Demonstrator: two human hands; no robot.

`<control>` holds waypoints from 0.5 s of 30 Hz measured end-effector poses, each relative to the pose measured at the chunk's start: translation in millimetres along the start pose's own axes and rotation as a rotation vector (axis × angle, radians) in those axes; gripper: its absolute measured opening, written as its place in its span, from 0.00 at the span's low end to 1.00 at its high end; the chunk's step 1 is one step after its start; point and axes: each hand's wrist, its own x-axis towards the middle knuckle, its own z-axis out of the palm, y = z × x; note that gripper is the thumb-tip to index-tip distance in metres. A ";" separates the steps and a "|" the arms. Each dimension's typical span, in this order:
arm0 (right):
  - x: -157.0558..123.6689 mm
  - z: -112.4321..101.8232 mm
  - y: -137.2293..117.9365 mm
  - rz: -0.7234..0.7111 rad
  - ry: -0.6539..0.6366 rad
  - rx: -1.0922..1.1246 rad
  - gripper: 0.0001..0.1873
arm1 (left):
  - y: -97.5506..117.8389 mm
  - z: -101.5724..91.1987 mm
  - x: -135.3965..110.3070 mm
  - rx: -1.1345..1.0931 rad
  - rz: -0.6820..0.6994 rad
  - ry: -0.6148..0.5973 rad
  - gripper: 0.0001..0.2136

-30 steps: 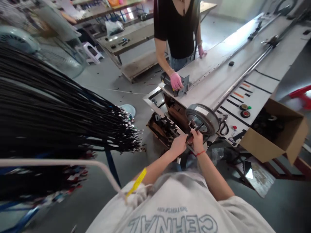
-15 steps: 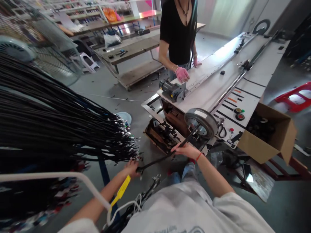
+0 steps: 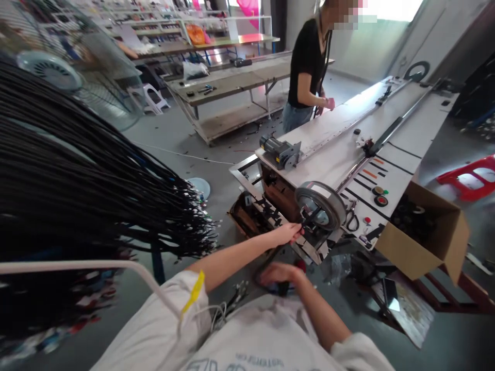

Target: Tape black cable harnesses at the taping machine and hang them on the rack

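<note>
Now the left hand (image 3: 288, 234), which half a second ago was down by the hanging bundle of black cables (image 3: 96, 196) pinching the far end of a black cable (image 3: 270, 257), has come up to the grey wheel (image 3: 320, 203) at the near end of the long white machine table (image 3: 340, 149); the right hand (image 3: 280, 273) has dropped from the cable near the wheel to just above the lap. That suggests the cable is being looped and fed at the wheel rather than pulled out straight. Left fingers are pinched together on the cable just beside the wheel's rim. Right fingers curl down over the cable's bend, seemingly gripping it, though the fingertips are hidden. A co-worker (image 3: 307, 72) stands farther along the table, well apart.
</note>
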 end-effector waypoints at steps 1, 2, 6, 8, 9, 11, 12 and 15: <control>-0.7 -24.5 -14.8 -0.006 0.015 0.050 0.21 | -14.4 -6.4 -21.9 0.047 0.036 0.012 0.20; 0.1 -47.6 -28.7 -0.016 0.031 0.109 0.19 | -29.2 -14.1 -44.6 0.094 0.052 0.021 0.23; 3.9 -89.8 -58.5 0.056 0.135 0.266 0.16 | -79.3 -58.2 -120.6 0.188 -0.169 -0.140 0.34; 1.5 -71.1 -53.2 0.174 0.033 0.196 0.17 | -93.5 -82.6 -136.5 0.206 -0.370 -0.280 0.37; -0.4 -54.1 -46.4 0.218 -0.050 0.147 0.17 | -96.6 -91.6 -136.7 0.200 -0.432 -0.317 0.38; -4.4 -14.6 -30.1 0.256 -0.244 0.050 0.17 | -94.2 -97.3 -121.9 0.126 -0.444 -0.321 0.37; -6.1 3.6 -23.9 0.244 -0.333 -0.015 0.16 | -88.9 -92.8 -108.5 0.055 -0.402 -0.300 0.36; -7.4 26.7 -34.0 0.158 -0.460 -0.185 0.12 | -64.8 -60.1 -59.3 -0.184 -0.230 -0.199 0.32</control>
